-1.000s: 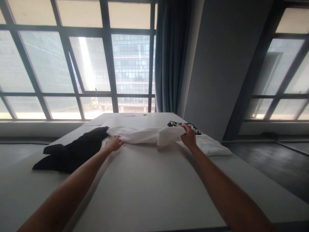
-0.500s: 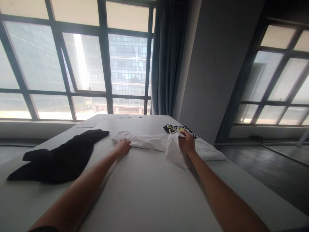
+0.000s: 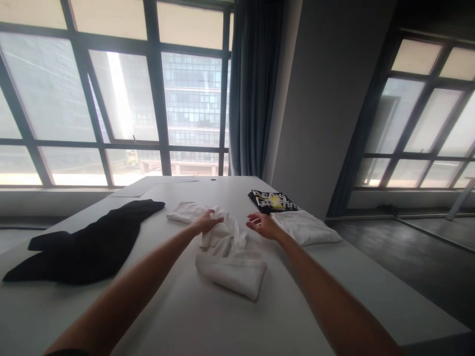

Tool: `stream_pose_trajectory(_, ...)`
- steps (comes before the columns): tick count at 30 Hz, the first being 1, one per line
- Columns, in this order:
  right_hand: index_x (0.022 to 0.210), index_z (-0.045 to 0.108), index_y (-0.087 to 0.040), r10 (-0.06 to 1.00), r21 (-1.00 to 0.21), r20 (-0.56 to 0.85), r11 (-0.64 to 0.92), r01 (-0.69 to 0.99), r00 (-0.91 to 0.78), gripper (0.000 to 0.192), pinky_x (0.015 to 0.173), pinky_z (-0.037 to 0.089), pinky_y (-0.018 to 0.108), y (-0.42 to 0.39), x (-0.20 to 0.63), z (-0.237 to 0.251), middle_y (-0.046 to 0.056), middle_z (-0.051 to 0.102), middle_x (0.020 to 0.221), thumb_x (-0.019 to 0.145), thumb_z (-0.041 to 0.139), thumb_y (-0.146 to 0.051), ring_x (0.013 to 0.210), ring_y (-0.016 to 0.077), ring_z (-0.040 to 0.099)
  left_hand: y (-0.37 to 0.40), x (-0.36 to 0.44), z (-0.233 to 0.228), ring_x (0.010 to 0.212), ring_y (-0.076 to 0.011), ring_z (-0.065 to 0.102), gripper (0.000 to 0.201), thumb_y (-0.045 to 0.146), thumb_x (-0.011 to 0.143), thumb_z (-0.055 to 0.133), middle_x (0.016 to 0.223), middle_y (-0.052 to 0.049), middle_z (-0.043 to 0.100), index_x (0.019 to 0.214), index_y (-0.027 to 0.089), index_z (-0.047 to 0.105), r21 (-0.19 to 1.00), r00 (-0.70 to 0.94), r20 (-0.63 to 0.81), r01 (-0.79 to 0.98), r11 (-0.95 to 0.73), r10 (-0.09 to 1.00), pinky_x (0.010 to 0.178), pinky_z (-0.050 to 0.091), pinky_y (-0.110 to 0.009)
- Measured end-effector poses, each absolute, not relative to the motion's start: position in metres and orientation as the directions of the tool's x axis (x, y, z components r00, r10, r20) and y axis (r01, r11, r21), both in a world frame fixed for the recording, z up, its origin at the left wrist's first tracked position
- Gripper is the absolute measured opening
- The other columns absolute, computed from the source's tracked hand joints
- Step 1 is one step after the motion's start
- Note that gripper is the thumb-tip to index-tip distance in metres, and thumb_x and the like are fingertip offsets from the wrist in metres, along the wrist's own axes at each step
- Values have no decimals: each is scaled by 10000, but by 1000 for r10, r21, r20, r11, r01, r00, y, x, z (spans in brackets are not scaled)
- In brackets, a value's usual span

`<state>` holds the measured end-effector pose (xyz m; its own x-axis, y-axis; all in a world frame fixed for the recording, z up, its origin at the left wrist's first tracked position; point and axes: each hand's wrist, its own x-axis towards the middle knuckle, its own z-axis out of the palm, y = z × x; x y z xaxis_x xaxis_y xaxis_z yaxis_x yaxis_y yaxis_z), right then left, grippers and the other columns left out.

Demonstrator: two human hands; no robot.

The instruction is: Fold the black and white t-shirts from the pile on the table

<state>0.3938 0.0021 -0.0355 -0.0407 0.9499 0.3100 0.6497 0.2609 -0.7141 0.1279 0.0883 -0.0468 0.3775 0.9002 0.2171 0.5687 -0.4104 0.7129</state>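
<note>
A crumpled white garment [image 3: 232,272] lies in the middle of the table, one flat folded part toward me and another stretching away to the left; its exact kind is unclear. My left hand [image 3: 209,221] rests on its bunched middle, thumb and fingers apart. Just right of the garment, my right hand [image 3: 264,226] hovers with fingers spread and nothing in it. Beyond my right wrist sits a folded white garment [image 3: 309,228]. Behind that is a folded black garment with white and yellow lettering [image 3: 273,200].
A black garment [image 3: 92,242] is spread on the left of the white table [image 3: 166,306]. Sheets of paper [image 3: 135,190] lie at its far left edge. Windows, a dark curtain [image 3: 254,89] and a grey pillar [image 3: 315,109] stand behind.
The right side of the long white garment has come over toward me and left. My right hand has let go of it and moved left; my left hand has shifted right along it.
</note>
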Motion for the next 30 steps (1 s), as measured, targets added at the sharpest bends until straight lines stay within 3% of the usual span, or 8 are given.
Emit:
stream_pose_trajectory(4, 1232, 615, -158, 943, -674, 189, 327, 662, -273, 614, 708, 512, 281, 2, 380, -50, 93, 713, 998, 727, 764, -474, 778, 173, 656, 83, 131, -46, 1038, -224, 605, 307, 354, 943, 567, 1241, -78, 587, 1196, 183, 597, 697, 376, 246, 571, -433, 893, 873, 533, -410)
stream_pose_trajectory(10, 894, 746, -185, 927, -465, 195, 376, 801, -321, 197, 602, 439, 223, -5, 339, -50, 17, 696, 708, 699, 717, -188, 630, 134, 599, 75, 79, -27, 962, -211, 630, 280, 359, 927, 581, 1158, -81, 637, 1134, 179, 638, 639, 347, 213, 658, -399, 913, 825, 544, -367)
stream_pose_trajectory(13, 728, 722, -172, 940, -426, 175, 340, 838, -292, 173, 575, 421, 207, -6, 348, -40, 15, 680, 664, 641, 638, -47, 621, 126, 585, 66, 29, -19, 724, -225, 658, 231, 341, 812, 655, 832, -76, 717, 956, 172, 718, 505, 268, -1, 832, -231, 963, 657, 546, -342)
stream_pose_trajectory(16, 699, 687, -161, 970, -533, 8, 210, 820, -243, 142, 511, 411, 207, -7, 370, -28, 0, 642, 609, 639, 616, -53, 533, 114, 546, 57, -17, -10, 558, -257, 637, 205, 359, 694, 697, 601, -68, 678, 806, 192, 736, 389, 181, -230, 918, -80, 956, 529, 526, -380)
stream_pose_trajectory(20, 837, 697, -159, 934, -612, -172, 146, 777, -312, 143, 521, 449, 223, -7, 384, -22, 13, 669, 663, 701, 655, -161, 530, 129, 578, 49, -26, 2, 560, -277, 658, 282, 458, 636, 731, 655, -109, 709, 736, 195, 713, 327, 227, -465, 942, -72, 856, 533, 530, -399)
stream_pose_trajectory(22, 990, 699, -155, 963, -546, -38, 204, 813, -268, 275, 618, 484, 238, -7, 378, -27, 66, 719, 835, 739, 697, -267, 651, 154, 636, 47, -6, 3, 636, -282, 681, 403, 550, 690, 675, 831, -154, 739, 841, 179, 716, 288, 228, -371, 950, -122, 900, 582, 538, -389)
stream_pose_trajectory(26, 1253, 617, -157, 963, -408, 201, 248, 879, -179, 532, 788, 480, 257, -7, 353, -43, 121, 693, 1113, 772, 713, -362, 890, 195, 666, 42, 41, -16, 942, -334, 669, 679, 628, 687, 659, 1160, -197, 677, 1191, 174, 636, 159, 246, 32, 956, -248, 969, 757, 529, -388)
stream_pose_trajectory(30, 1102, 714, -202, 956, -344, 226, 257, 903, -186, 323, 815, 461, 248, -7, 341, -47, 72, 732, 1006, 785, 654, -222, 937, 199, 661, 42, 59, -38, 980, -304, 659, 371, 411, 760, 651, 1066, -140, 712, 1047, 179, 694, 117, 266, 76, 955, -274, 961, 788, 511, -354)
